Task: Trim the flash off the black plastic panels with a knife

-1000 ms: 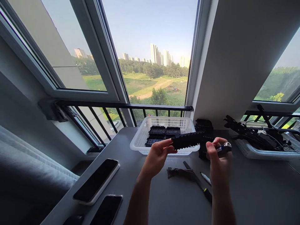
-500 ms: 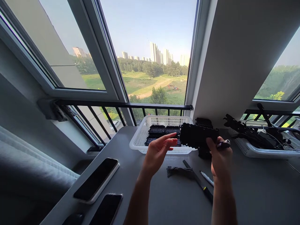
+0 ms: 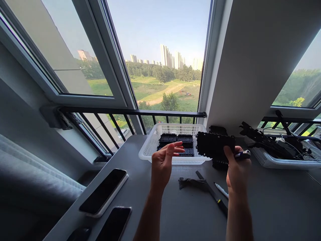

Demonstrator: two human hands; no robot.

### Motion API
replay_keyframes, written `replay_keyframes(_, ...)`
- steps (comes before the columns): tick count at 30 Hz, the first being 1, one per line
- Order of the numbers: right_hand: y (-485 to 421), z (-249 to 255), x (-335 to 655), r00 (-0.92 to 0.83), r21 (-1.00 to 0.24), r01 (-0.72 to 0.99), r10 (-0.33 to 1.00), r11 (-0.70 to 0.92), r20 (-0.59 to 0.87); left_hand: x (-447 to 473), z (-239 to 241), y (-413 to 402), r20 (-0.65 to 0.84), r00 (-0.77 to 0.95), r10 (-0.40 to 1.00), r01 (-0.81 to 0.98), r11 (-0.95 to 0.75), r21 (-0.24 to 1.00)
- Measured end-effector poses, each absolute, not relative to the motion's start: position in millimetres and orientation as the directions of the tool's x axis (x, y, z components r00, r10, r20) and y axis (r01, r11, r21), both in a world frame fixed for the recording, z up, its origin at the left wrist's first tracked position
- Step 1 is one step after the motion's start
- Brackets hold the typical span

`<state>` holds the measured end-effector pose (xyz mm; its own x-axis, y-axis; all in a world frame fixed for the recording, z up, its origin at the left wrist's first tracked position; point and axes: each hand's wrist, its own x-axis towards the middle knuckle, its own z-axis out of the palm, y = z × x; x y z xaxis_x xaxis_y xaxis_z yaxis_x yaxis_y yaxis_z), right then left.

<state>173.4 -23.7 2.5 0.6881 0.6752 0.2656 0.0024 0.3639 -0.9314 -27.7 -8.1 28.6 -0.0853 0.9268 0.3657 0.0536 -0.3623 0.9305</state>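
My right hand (image 3: 237,169) grips a flat black plastic plate (image 3: 215,144) by its lower right corner, held upright above the grey table (image 3: 180,214). The same hand also clasps a small blue and silver object (image 3: 242,154). My left hand (image 3: 164,162) hovers empty, fingers loosely spread, just left of the plate and in front of a white mesh basket (image 3: 150,150). Several more black plates (image 3: 177,144) lie inside that basket. A stack of similar black parts (image 3: 218,163) stands behind my right hand.
A dark rag (image 3: 192,183), a black tool with a yellow band (image 3: 213,194) and a white marker (image 3: 221,189) lie on the table. Two phones (image 3: 102,192) (image 3: 114,224) rest at the left edge. A second white tray (image 3: 276,160) with black cables sits at right.
My left hand let go of the black plate and drew back to the left. The right hand turned the plate from edge-on to upright, facing me.
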Motion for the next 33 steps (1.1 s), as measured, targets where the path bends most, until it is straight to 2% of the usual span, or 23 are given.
replay_keyframes(9, -22.7, 0.6, 173.8, 0.709, -0.914, -0.019, 0.651, 0.405, 0.273, -28.5, 24.8, -6.9, 0.452, -0.021, 0.892, 0.109, -0.448, 0.887)
replay_keyframes(19, -20.1, -2.1, 175.0, 0.708, -0.908, -0.013, 0.645, 0.418, 0.287, -27.2, 23.9, -7.2, 0.493, -0.066, 0.868, 0.181, -0.475, 0.861)
replay_keyframes(27, -20.0, -3.0, 175.1, 0.709, -0.915, -0.042, 0.657, 0.401, 0.256, -28.3, 23.7, -9.1, 0.477, -0.027, 0.879, 0.075, -0.474, 0.877)
replay_keyframes(30, -20.3, -2.8, 175.0, 0.708, -0.912, -0.051, 0.659, 0.407, 0.254, -27.8, 24.7, -8.4, 0.473, -0.001, 0.881, 0.174, -0.466, 0.868)
replay_keyframes(33, -21.5, -1.5, 174.5, 0.705, -0.916, -0.039, 0.660, 0.400, 0.259, -27.1, 25.2, -6.1, 0.513, 0.047, 0.857, 0.327, -0.499, 0.803)
